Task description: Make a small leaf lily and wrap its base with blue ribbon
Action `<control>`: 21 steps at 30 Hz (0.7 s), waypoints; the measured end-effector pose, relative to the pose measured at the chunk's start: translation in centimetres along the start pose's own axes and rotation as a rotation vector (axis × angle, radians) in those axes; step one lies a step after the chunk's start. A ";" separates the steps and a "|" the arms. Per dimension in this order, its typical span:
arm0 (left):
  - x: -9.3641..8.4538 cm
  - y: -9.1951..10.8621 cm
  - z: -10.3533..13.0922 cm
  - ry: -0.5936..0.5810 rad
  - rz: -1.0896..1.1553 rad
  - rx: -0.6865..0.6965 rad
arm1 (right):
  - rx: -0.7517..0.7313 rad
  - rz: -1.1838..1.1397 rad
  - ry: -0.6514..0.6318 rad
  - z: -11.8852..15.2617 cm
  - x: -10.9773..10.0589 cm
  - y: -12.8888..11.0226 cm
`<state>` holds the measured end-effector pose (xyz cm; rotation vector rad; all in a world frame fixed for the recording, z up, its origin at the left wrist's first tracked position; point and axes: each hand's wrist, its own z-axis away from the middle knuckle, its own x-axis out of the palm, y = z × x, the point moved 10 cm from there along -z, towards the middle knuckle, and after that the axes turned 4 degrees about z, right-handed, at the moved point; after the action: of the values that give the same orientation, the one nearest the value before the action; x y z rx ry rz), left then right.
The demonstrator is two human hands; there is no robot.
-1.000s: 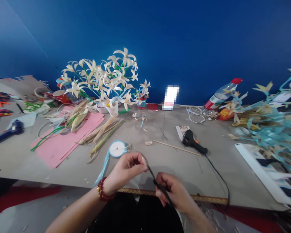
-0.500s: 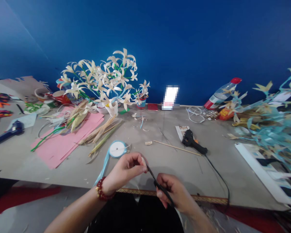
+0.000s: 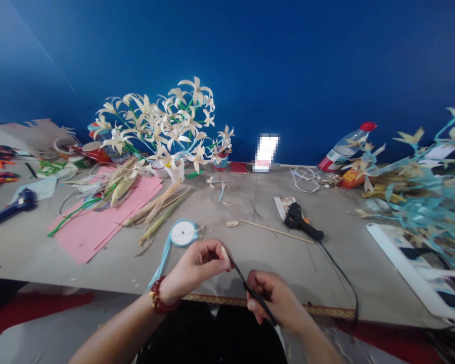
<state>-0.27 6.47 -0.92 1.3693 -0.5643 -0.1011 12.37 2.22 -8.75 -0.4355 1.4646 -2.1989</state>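
Note:
Between the thumb and fingers of my left hand point(image 3: 199, 264) is a small pale strip point(image 3: 225, 254), which looks like a cut piece of corn husk. Black scissors point(image 3: 258, 300) are gripped in my right hand point(image 3: 275, 296), their blades pointing up and left to the strip. The blade tips come close to my left fingertips; whether they touch the strip I cannot tell. Just behind my left hand lies a white spool point(image 3: 183, 233) wound with light blue ribbon point(image 3: 164, 264), whose loose end runs toward the table edge.
A black glue gun point(image 3: 301, 222) with a trailing cord and a thin stick point(image 3: 275, 230) lie ahead on the grey table. Dried husks point(image 3: 161, 212) and pink paper point(image 3: 85, 242) are at left. White husk flowers point(image 3: 174, 121) stand behind; a bottle point(image 3: 343, 150) leans back right.
My right hand and the scissors have shifted slightly right and down. My left hand stays nearly in place, still pinching the pale strip.

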 end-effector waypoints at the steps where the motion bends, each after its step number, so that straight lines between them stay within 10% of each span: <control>1: -0.1 -0.1 0.0 0.001 -0.009 -0.001 | 0.010 -0.003 -0.007 0.1 0.1 0.0; 16: -0.3 -0.3 0.2 -0.051 -0.082 0.016 | 0.017 0.107 0.037 -0.5 -0.1 -0.2; 21: -0.3 -0.2 0.4 -0.037 -0.039 0.034 | -0.073 0.410 0.317 -0.1 -4.1 -2.0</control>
<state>-0.66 6.18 -1.22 1.4138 -0.5730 -0.1494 15.34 5.16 -6.94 0.1911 1.6267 -1.9451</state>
